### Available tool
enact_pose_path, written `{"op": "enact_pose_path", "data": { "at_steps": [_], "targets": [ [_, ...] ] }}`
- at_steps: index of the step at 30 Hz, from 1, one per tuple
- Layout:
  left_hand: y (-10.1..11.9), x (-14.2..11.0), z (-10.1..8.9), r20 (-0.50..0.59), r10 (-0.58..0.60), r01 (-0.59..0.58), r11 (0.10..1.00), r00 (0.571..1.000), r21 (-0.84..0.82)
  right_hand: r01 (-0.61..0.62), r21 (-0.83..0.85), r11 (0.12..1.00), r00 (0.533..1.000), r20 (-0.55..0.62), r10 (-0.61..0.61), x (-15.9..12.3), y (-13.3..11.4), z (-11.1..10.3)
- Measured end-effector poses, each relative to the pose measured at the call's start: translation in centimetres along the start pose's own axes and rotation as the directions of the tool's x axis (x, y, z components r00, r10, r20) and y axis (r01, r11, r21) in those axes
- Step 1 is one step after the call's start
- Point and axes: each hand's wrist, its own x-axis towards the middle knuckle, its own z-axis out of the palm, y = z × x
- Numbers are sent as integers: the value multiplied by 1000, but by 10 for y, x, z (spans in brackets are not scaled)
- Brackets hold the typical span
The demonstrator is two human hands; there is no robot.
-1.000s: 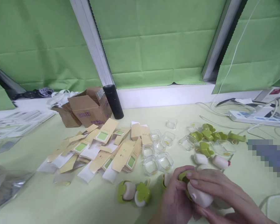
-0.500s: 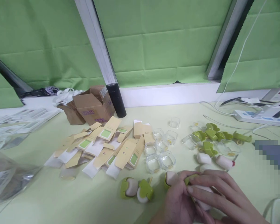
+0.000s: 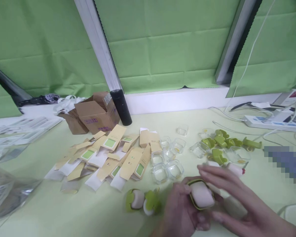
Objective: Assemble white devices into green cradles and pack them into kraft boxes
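Note:
My left hand [image 3: 180,210] is closed around a white rounded earbud case [image 3: 202,195] seated in a green cover, its pale face turned up toward me. To the right of it, my right hand [image 3: 246,200] has its fingers apart, slightly blurred, with the thumb close to the case's lower right edge; I cannot tell whether it touches. Left of my hands lie a white case in a green cover [image 3: 137,199] and a green cover with a white piece [image 3: 151,201]. Beyond my right hand, white cases [image 3: 234,168] are partly hidden.
Several clear plastic shells [image 3: 175,168] sit mid-table, beside a pile of kraft packaging boxes [image 3: 133,161]. Several green covers [image 3: 219,156] lie to the right, near a power strip [image 3: 259,121]. A black bottle [image 3: 122,108] and a cardboard box [image 3: 96,117] stand at the back.
My right hand has lifted off the case and its fingers have spread. The case in my left hand has turned, now showing its white face within the green rim.

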Motion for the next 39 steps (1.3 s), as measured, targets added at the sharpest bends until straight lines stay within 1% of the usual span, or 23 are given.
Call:
{"op": "enact_pose_path", "data": {
  "at_steps": [2, 3, 6, 9, 11, 14, 17, 19, 22, 25, 29, 31, 34, 36, 39],
  "targets": [
    [1, -1, -1, -14, 60, -60, 998, 998, 19, -67, 28, 997, 998, 18, 66, 2, 4, -5],
    [1, -2, -2, -26, 79, -77, 996, 997, 50, -70, 39, 997, 997, 41, 68, 4, 5, -8],
    [-1, -2, -3, -39, 88, -81, 987, 995, 139, -9, 57, 998, 995, 97, 4, 8, 8, -14],
    [-5, 0, -6, -32, 118, -110, 975, 992, 191, 24, 57, 998, 994, 102, -29, 7, 5, -12],
    [-7, 2, -6, -58, 132, -114, 963, 990, 243, 38, 52, 998, 997, 72, -41, 5, 1, -6],
    [-9, 0, -1, -113, 187, -128, 910, 976, 394, 72, 13, 997, 997, -31, -72, 0, -5, 6],
    [-7, -3, 9, -75, 275, -197, 828, 958, 526, 115, -35, 993, 991, -71, -117, -8, -6, 17],
    [-6, -4, 14, -51, 305, -231, 810, 951, 540, 136, -56, 989, 987, -79, -140, -14, -4, 20],
    [-7, -4, 16, -64, 326, -242, 806, 943, 540, 138, -99, 985, 987, -73, -146, -21, -1, 22],
    [-7, -4, 14, -80, 300, -192, 770, 951, 608, 126, -139, 982, 990, -46, -134, -23, -2, 21],
    [-5, -4, 13, -56, 261, -161, 736, 964, 658, 132, -152, 980, 991, -10, -135, -18, -7, 19],
    [-5, -2, 12, -46, 254, -164, 739, 966, 654, 133, -152, 979, 990, -24, -138, -13, -10, 17],
    [-6, 1, 10, -39, 259, -183, 775, 965, 605, 96, -167, 981, 990, -90, -112, -5, -15, 15],
    [-8, 2, 9, -74, 266, -172, 786, 961, 594, 82, -175, 981, 987, -120, -104, -1, -18, 14],
    [-12, 2, 6, -149, 263, -123, 787, 953, 605, 92, -187, 978, 983, -140, -119, 4, -19, 14]
  ]
}}
